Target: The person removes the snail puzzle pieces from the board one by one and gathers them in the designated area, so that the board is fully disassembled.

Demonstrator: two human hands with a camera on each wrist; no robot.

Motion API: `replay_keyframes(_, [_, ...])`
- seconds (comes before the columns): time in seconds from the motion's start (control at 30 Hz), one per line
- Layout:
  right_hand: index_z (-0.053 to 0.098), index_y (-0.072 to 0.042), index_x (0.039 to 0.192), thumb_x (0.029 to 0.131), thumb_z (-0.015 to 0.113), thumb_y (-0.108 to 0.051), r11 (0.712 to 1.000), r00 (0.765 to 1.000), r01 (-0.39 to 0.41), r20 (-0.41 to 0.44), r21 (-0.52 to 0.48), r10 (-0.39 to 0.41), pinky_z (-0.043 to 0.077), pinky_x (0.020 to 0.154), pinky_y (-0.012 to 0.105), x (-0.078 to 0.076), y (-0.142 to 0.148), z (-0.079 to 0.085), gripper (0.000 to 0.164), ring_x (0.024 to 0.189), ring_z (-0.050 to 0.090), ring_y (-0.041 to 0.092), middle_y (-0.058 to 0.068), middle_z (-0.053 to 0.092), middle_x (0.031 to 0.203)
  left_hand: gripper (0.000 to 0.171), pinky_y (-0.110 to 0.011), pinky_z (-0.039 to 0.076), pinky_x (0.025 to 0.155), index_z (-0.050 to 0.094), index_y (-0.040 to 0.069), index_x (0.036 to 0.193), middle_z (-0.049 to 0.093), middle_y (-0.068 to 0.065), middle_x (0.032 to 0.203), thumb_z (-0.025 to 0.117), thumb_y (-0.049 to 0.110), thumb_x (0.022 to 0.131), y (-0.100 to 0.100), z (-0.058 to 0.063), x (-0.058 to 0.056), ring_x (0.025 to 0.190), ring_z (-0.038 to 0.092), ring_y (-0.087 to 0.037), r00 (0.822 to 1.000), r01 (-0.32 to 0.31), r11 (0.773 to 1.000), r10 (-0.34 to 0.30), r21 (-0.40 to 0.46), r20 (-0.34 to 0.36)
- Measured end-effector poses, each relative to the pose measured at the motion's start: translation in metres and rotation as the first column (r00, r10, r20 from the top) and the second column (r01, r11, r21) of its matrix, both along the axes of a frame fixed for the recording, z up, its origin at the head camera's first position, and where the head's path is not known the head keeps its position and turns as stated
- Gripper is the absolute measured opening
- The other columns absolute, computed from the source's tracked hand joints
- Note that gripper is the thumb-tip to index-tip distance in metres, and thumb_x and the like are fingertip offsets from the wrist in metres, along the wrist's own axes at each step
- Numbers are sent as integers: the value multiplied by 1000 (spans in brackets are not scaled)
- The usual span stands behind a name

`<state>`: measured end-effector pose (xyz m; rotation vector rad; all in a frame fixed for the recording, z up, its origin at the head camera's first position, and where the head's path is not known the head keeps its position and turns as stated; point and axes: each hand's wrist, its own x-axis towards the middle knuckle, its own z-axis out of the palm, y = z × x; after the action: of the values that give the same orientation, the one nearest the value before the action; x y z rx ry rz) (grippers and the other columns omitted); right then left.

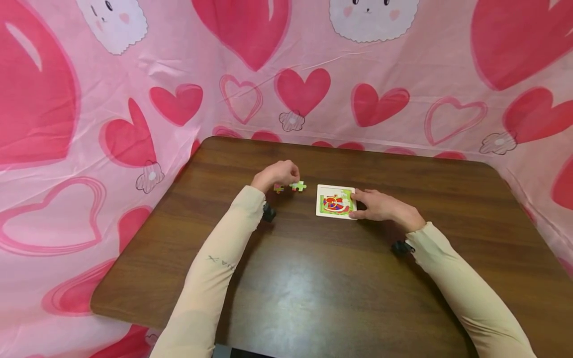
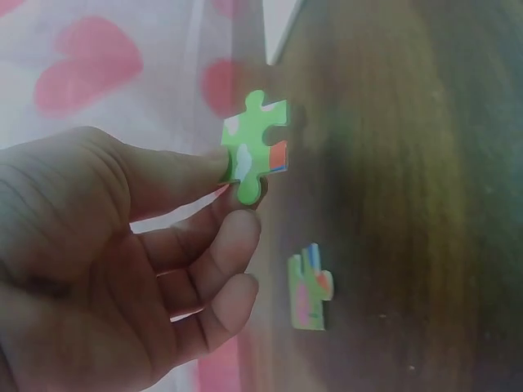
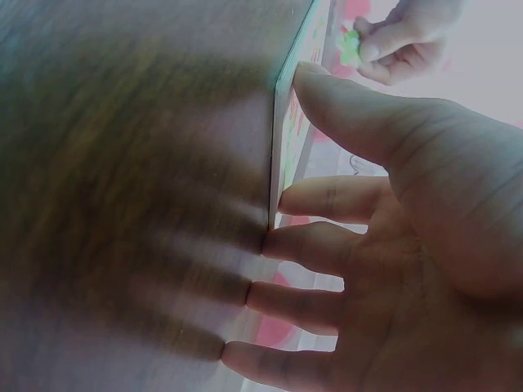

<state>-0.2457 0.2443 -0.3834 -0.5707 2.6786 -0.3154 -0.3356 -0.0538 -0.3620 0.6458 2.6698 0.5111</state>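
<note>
My left hand (image 1: 278, 174) pinches a green jigsaw piece (image 2: 255, 135) between thumb and forefinger, its face marked with white and a red-orange corner. Under that hand a second jigsaw piece (image 2: 306, 298), green with pink, orange and blue, lies on the tabletop. To the right is a square jigsaw board (image 1: 319, 203) with a white border and a colourful picture partly filled in. My right hand (image 1: 380, 205) rests at the board's right side, thumb and forefinger touching its edge. In the right wrist view the other fingers (image 3: 298, 306) extend down to the wood.
The brown wooden table (image 1: 286, 278) has rounded corners. A pink cloth (image 1: 349, 59) printed with hearts hangs behind it and along the sides. Dark wrist cameras (image 1: 268, 213) are strapped under both sleeves. A dark object (image 1: 243, 353) shows at the near edge.
</note>
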Motion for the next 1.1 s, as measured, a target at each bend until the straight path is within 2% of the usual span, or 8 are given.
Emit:
replay_keyframes(0.17, [38,-3,149,92,64,-46,1000,1000,-2,5,8,2,25,111,65,0,-2,-1,76,143,24,50,25,25,158,12,-26,40,58,67,11,91,54,1,77,57,17,95,-4,-5,-2,67,49,-13,1000,-7,1000,8,-26,26])
replay_keyframes(0.6, [39,-4,149,91,64,-47,1000,1000,-1,0,4,1,26,110,66,1,-1,1,77,142,26,50,25,26,158,14,-27,41,55,67,10,89,51,2,70,54,13,94,-7,-7,-4,61,53,-18,996,-49,999,50,-6,75])
replay_keyframes(0.73, [37,-5,150,91,64,-49,1000,1000,10,5,-2,-10,26,111,66,0,0,0,78,143,24,50,24,25,159,13,-27,41,55,67,11,93,54,1,72,54,14,94,-6,-7,-3,58,52,-16,997,-56,998,57,-26,45])
replay_keyframes(0.87, [37,-5,150,91,63,-49,1000,1000,8,7,-2,-8,26,110,67,0,1,0,78,143,24,50,24,26,158,17,-28,45,57,67,12,103,61,-2,85,54,17,94,-4,-6,0,59,55,-14,998,-59,996,58,-63,-25])
replay_keyframes(0.97, [37,-5,150,91,63,-50,1000,1000,6,4,4,-6,26,110,67,0,1,-1,78,143,24,50,24,26,158,21,-30,49,64,67,12,112,66,-5,98,56,21,96,0,-3,2,69,60,-17,997,-54,996,49,-69,-64])
replay_keyframes(1.1, [37,-5,150,91,63,-49,1000,1000,6,4,-1,-6,26,110,67,0,1,-1,78,143,24,50,24,27,158,25,-35,53,73,67,11,115,68,-7,107,57,26,98,7,0,5,85,62,-21,997,-39,998,36,-52,-70])
